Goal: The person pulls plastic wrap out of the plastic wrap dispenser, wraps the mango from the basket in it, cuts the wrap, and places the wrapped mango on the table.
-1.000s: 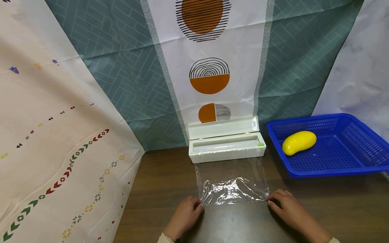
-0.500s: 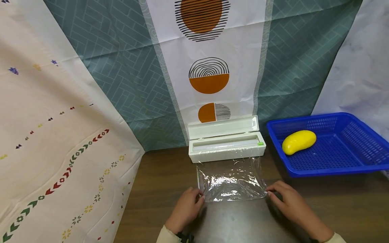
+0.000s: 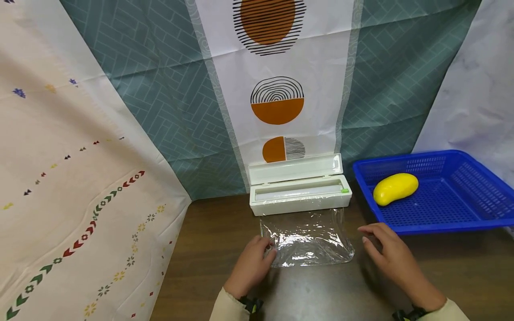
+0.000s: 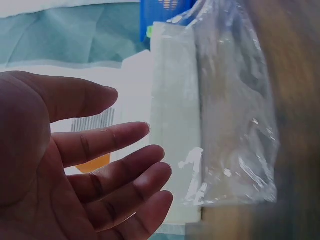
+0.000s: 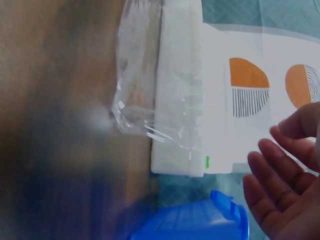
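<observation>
A sheet of clear plastic wrap (image 3: 309,245) lies on the table, running out from a white wrap dispenser box (image 3: 299,205) whose lid stands up at the back. Inside the box is a pale roll (image 3: 297,192), with a small green piece at its right end. My left hand (image 3: 250,265) is at the sheet's left edge, fingers relaxed and apart in the left wrist view. To the right of the sheet, clear of it, hovers my right hand (image 3: 391,258). Its fingers (image 5: 272,175) are loosely bent, and nothing is between them.
A blue plastic basket (image 3: 441,227) stands at the right, behind my right hand. In it lies a yellow mango-shaped object (image 3: 395,189). Patterned cloths hang behind the brown wooden table (image 3: 213,236) and along its left side.
Both hands gripped the sheet's front corners and pulled it forward; now they have let go. The right hand has moved up and right, the left slightly up. The wrap stays on the table.
</observation>
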Demonstrator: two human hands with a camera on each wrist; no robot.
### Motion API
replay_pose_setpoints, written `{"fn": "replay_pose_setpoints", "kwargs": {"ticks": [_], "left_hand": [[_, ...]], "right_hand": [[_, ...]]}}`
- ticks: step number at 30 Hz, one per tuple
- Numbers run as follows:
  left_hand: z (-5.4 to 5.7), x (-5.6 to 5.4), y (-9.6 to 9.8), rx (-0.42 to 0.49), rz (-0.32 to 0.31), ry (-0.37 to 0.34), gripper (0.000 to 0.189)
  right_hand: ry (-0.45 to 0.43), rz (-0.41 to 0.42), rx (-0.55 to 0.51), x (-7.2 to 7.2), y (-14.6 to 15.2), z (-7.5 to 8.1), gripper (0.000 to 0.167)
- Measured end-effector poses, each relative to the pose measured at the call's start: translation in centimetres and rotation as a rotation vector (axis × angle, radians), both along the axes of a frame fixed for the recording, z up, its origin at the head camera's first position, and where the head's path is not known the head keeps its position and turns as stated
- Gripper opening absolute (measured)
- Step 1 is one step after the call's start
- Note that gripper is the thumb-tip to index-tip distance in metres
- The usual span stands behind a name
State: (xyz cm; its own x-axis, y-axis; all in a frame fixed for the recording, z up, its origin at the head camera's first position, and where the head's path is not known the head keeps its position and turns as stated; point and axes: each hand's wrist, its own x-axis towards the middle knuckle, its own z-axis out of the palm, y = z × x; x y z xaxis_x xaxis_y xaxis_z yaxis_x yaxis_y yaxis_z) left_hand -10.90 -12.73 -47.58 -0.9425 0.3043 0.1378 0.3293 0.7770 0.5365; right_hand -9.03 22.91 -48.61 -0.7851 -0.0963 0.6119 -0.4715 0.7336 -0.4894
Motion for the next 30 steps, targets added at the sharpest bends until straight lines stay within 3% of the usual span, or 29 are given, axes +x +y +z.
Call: {"fn": "replay_pose_setpoints", "kwargs": {"ticks": [10, 16, 22, 30], "left_hand": [[0.7, -1.1, 1.0, 0.071, 0.008, -0.019, 0.023], [0.1, -2.0, 0.5, 0.122, 0.086, -0.025, 0.029], [-0.5, -2.3, -0.2, 0.116, 0.112, -0.018, 0.039], [-0.4, -2.8, -0.6, 0.124, 0.128, -0.038, 0.045]], "right_hand": [[0.049, -0.048, -0.012, -1.3, 1.9, 0.6, 0.034], [0.071, -0.07, 0.022, -2.4, 3.0, 0.8, 0.036], [0.015, -0.113, 0.099, -3.9, 4.6, 1.4, 0.041], [-0.094, -0.206, 0.112, -5.5, 6.7, 1.1, 0.044]]}}
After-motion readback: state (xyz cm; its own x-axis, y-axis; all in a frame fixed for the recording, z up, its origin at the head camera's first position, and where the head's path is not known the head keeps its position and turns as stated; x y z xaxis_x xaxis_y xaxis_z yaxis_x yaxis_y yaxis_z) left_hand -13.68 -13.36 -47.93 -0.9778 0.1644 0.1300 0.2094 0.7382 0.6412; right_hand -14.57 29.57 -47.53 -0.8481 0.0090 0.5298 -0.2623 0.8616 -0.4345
